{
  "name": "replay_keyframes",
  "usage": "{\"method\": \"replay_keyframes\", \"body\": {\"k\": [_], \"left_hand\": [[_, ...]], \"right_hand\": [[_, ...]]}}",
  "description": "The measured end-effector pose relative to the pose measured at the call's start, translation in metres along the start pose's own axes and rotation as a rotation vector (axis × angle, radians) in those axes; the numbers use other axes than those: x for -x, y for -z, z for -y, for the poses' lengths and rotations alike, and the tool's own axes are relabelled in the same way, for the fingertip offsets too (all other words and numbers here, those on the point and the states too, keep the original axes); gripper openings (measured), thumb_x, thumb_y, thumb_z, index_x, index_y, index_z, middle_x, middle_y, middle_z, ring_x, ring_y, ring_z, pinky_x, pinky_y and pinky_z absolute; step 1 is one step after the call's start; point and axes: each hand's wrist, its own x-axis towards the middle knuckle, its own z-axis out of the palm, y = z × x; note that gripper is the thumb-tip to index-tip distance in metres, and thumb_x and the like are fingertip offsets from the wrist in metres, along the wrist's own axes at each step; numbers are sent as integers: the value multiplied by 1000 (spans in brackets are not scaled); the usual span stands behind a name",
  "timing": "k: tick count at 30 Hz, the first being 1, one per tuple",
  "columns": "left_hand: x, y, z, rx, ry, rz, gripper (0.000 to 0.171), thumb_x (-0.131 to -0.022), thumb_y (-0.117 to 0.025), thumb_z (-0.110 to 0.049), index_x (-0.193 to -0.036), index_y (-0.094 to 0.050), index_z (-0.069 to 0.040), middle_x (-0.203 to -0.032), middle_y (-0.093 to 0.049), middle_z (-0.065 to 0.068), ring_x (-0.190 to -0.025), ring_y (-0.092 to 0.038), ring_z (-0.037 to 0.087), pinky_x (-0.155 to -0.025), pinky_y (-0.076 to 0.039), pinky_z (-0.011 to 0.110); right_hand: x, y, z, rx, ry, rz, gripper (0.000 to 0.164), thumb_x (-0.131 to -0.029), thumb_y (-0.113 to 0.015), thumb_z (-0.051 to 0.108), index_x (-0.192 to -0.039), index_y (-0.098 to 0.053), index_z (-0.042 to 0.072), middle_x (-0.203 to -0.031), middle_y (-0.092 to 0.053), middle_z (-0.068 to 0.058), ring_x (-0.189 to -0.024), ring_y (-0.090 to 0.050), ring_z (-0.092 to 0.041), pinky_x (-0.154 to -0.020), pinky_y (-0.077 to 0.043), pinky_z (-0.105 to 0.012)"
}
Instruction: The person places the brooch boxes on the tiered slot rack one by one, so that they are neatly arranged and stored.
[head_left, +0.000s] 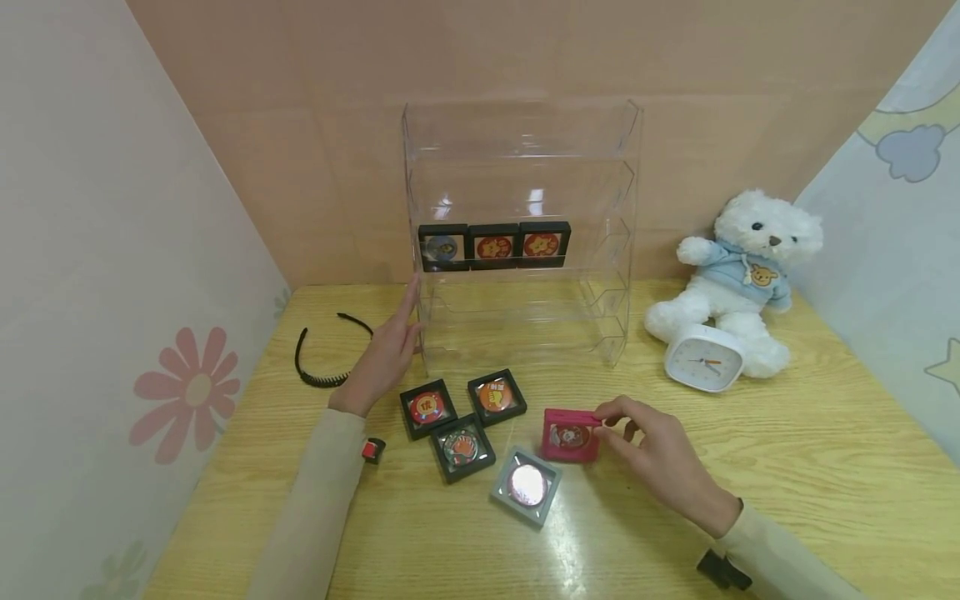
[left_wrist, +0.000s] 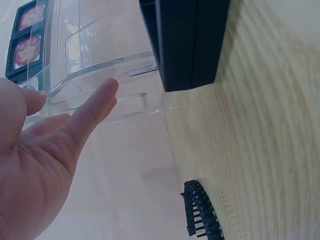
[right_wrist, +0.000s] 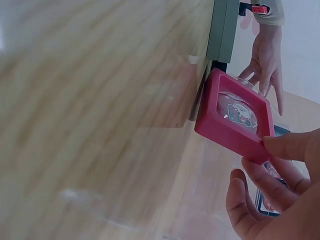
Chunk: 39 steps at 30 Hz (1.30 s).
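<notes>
The right hand (head_left: 660, 454) pinches the pink frame (head_left: 567, 415), perhaps sparing the picture (head_left: 572, 437) beyond its fingertips, while the left hand (head_left: 386, 354), fingers straight, seemingly steadies the clear rack (head_left: 525, 187) beside them.

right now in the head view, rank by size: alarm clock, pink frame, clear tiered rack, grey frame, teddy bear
1. Clear tiered rack
2. Teddy bear
3. Alarm clock
4. Pink frame and grey frame: too alike to rank
</notes>
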Motion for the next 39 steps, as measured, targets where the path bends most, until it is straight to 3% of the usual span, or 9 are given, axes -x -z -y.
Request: {"method": "replay_keyframes", "body": {"k": [4, 10, 18, 33, 39], "left_hand": [[0, 0, 0, 11, -7, -1, 71, -111, -38, -15, -163, 6, -35, -165, -19, 10, -85, -71, 30, -68, -56, 37], [0, 0, 0, 23, 3, 4, 72, -111, -39, -16, -163, 7, -36, -166, -16, 9, -93, -72, 34, -74, -60, 38], [1, -1, 1, 37, 14, 2, 77, -110, -42, -8, -162, 6, -39, -166, -15, 6, -96, -71, 36, -65, -58, 35], [0, 0, 0, 18, -10, 7, 75, -110, -41, -10, -163, 6, -35, -166, -18, 11, -95, -72, 35, -80, -60, 43], [1, 1, 0, 33, -4, 10, 74, -110, -40, -11, -163, 6, -35, -165, -18, 10, -97, -71, 37, -79, -61, 41]], "right_hand": [[-2, 3, -1, 19, 13, -24, 29, -82, -82, -2, -101, -71, 17, -97, -71, 9, -79, -60, -6, -61, -52, -25], [-9, 9, -5, 56, 34, -65, 28, -82, -82, -2, -101, -71, 16, -99, -71, 5, -75, -59, -8, -59, -51, -24], [-23, 22, -10, 88, 66, -91, 28, -82, -83, -1, -102, -71, 15, -100, -71, 5, -75, -59, -8, -62, -48, -18], [-68, 63, -11, 71, 65, -177, 23, -89, -78, 2, -109, -71, 9, -103, -73, -3, -69, -60, -7, -51, -43, -17], [-91, 78, -10, 71, 73, -241, 17, -90, -77, 2, -106, -72, 5, -99, -73, -6, -75, -60, -1, -64, -45, -12]]}}
